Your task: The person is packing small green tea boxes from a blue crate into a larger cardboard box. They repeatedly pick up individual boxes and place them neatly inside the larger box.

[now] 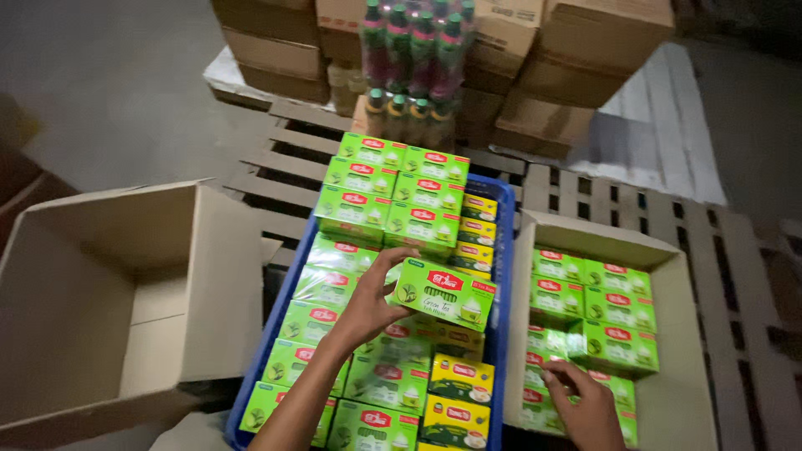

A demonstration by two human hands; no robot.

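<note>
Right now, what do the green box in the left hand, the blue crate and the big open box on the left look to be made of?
The green box in the left hand looks like thin printed card under glossy film; light glints off it. The blue crate looks like moulded plastic, with a smooth, even rim. The big open box looks like matt brown corrugated cardboard with folded flaps.

Two bare forearms, no sleeves, gloves, watch or rings seen. Left hand [376, 301] w/ forearm entering from bottom centre of frame; right hand [585, 401] at lower right, cut off by bottom edge. Dim light; nails not clear.
</note>
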